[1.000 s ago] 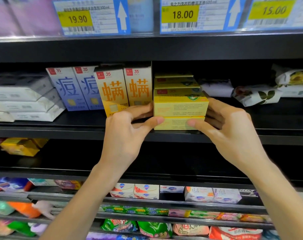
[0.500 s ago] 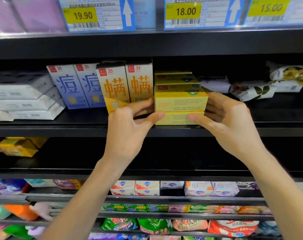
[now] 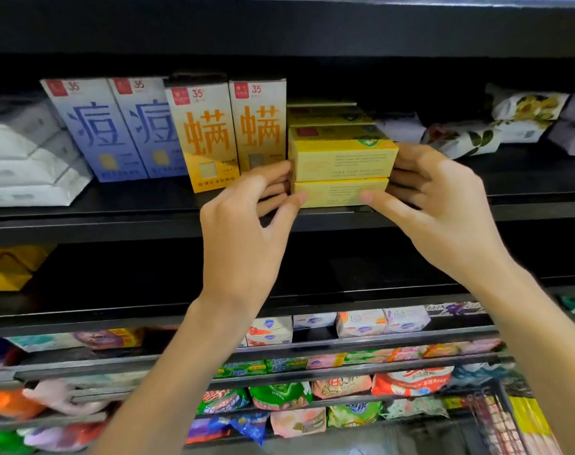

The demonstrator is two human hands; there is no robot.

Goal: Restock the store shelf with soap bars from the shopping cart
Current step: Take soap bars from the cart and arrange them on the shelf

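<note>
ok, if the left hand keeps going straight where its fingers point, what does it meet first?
The left hand points right, into the shelf. Its fingertips already touch the end of the two stacked yellow soap boxes, so it meets those first. Depth behind them is unclear.

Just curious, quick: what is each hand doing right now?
Left hand: grips the left end of the stacked yellow soap boxes.
Right hand: grips their right end.

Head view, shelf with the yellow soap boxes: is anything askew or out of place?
Mostly tidy. One upright orange-print box leans and juts further forward than its neighbour. The stacked yellow soap boxes sit square, left hand and right hand gripping their ends. Nothing looks spilled or damaged.
</note>
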